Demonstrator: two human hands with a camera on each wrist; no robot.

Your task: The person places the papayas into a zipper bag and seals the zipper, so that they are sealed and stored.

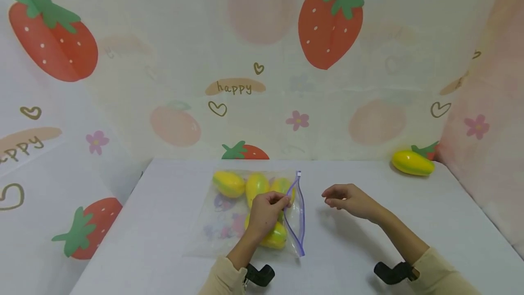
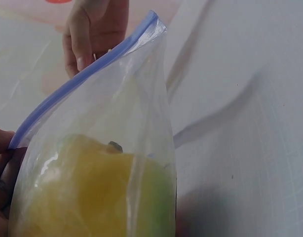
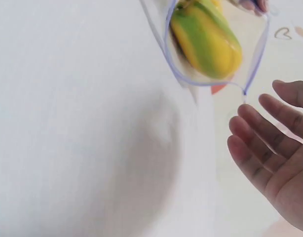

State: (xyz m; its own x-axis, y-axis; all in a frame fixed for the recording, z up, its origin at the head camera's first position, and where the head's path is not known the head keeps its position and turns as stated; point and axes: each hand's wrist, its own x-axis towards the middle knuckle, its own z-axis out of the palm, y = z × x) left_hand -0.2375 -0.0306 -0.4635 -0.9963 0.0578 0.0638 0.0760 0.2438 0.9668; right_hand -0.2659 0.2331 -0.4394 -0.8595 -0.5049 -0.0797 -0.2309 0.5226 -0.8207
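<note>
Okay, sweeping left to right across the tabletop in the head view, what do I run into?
Leftmost yellow fruit inside the clear bag, left hand at the bag's opening, right hand, loose yellow fruit by the back right corner.

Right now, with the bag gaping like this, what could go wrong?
1. The left hand pinches the purple rim of the zip bag at one spot; if it slips, the mouth may sag shut.
2. The bagged fruit lies close to the open mouth, so tipping that way could roll it out.
3. The lone fruit sits by the table's back edge; a nudge might push it off.
</note>
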